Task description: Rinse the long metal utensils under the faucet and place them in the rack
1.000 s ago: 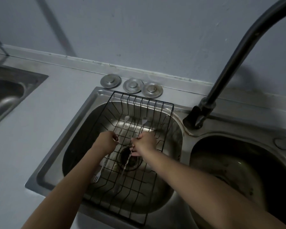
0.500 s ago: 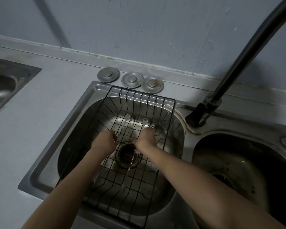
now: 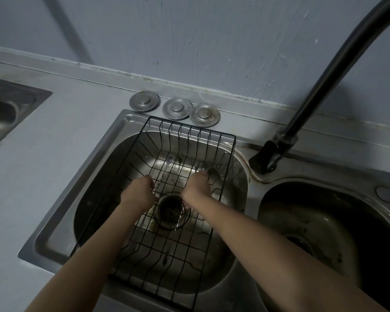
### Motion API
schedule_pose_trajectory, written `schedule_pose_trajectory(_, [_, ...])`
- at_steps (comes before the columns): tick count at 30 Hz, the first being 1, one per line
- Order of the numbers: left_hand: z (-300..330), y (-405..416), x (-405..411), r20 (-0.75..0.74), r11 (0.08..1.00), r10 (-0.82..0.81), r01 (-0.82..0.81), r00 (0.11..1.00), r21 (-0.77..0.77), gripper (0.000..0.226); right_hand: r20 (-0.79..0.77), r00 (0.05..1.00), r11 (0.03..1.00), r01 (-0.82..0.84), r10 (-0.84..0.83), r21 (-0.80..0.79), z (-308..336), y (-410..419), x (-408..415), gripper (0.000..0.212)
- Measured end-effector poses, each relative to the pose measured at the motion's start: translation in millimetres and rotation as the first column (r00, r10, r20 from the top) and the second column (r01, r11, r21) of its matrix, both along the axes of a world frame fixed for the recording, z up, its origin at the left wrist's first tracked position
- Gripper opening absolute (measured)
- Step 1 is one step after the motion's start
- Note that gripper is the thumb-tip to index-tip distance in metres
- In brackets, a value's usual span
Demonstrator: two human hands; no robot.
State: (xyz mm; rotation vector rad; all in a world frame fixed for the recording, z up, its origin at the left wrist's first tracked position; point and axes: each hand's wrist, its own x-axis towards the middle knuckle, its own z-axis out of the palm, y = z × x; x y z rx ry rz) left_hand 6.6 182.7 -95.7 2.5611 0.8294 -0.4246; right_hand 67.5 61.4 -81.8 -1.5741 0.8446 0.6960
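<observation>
Both hands have slid slightly up the frame since a second ago, and the view has shifted rightward. At centre, the left hand [image 3: 138, 190] is curled round a long thin metal utensil [image 3: 164, 171] and the right hand [image 3: 196, 186] is fisted on another, both over the black wire rack [image 3: 214, 224] in the steel sink basin [image 3: 95, 185]. Beyond sit three round metal drain plugs [image 3: 177, 108]; a black curved faucet [image 3: 320, 86] stands upper right.

Rack [image 3: 225, 140] black coated wire; sink [image 3: 122, 122] brushed steel; faucet [image 3: 324, 82] matt black.
</observation>
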Motion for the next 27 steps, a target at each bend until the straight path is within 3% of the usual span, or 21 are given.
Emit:
schedule_pose_trajectory(3, [-0.2,-0.5,0.1,-0.014,1.000,-0.014,0.014,1.000,0.020,0.020,0.107,0.984,0.990,-0.140,0.141,-0.014,0.7,-3.6,-0.7,0.025])
schedule_pose_trajectory(9, [-1.5,-2.1,-1.2,-0.007,0.998,-0.030,0.030,1.000,0.054,0.020,-0.004,0.986,0.986,-0.164,0.164,-0.020,-5.2,6.2,0.3,0.072])
schedule_pose_trajectory(16, [0.0,-7.4,-2.2,-0.008,0.994,-0.051,0.052,0.999,0.099,0.020,-0.024,0.989,0.987,-0.150,0.148,-0.062,6.4,0.1,-0.9,0.076])
schedule_pose_trajectory(19, [3.9,-7.5,-4.8,-0.022,0.994,-0.058,0.060,0.998,0.097,0.023,0.047,0.976,0.975,-0.210,0.214,-0.068,17.6,-12.1,-2.5,0.061])
schedule_pose_trajectory(22, [18.3,-8.9,-10.0,-0.032,0.996,-0.056,0.059,0.998,0.073,0.035,0.249,0.762,0.795,-0.525,0.598,-0.303,25.4,-22.6,-6.4,0.030])
schedule_pose_trajectory(26, [44.9,-4.8,-15.8,-0.028,0.995,-0.062,0.064,0.998,0.071,0.046,0.276,0.476,0.545,-0.654,0.835,-0.524,48.1,-33.2,-14.9,0.022])
schedule_pose_trajectory(27, [50.8,-5.5,-17.6,-0.028,0.997,-0.063,0.064,0.998,0.053,0.047,0.271,0.421,0.499,-0.694,0.866,-0.518,57.2,-38.1,-20.7,0.020])
